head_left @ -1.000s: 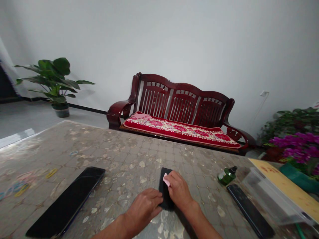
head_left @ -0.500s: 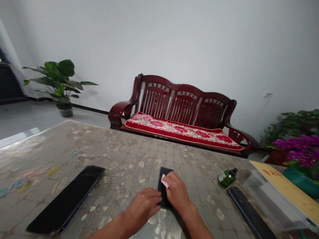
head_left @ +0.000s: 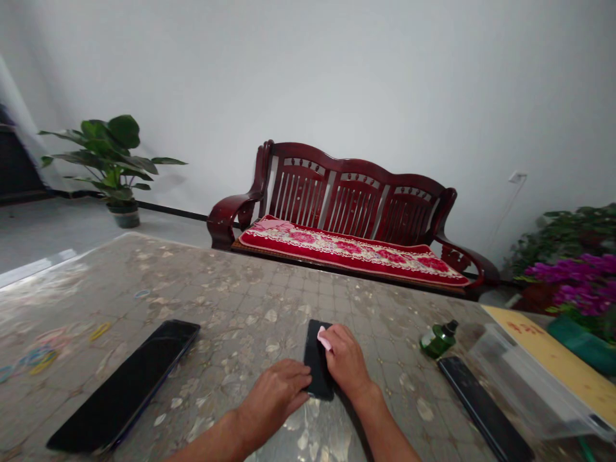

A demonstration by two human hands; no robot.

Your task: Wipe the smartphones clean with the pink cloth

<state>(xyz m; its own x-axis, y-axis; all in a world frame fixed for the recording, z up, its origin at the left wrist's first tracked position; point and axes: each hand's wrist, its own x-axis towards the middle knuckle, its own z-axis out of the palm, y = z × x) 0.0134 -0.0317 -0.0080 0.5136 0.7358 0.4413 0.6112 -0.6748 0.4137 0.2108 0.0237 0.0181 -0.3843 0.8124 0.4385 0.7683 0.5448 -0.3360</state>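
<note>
Your half-open left hand (head_left: 275, 393) touches the left edge of the flat black phone (head_left: 318, 375) on the grey patterned table (head_left: 231, 289). Your right hand (head_left: 347, 362), closed on the small pink cloth (head_left: 324, 339), has just slid right, showing more phone.

pink cloth (head_left: 324, 338): partly hidden by right hand (head_left: 344, 360) | purple flowers (head_left: 583, 282): cropped right

Patterned grey-brown surface (head_left: 250, 289): black phone (head_left: 315, 359) at the fingers (head_left: 299, 378); larger dark device (head_left: 125, 388) and coloured bands (head_left: 42, 359) left of them; green bottle (head_left: 437, 341), black slab (head_left: 484, 407), clear box (head_left: 524, 385) right.
</note>
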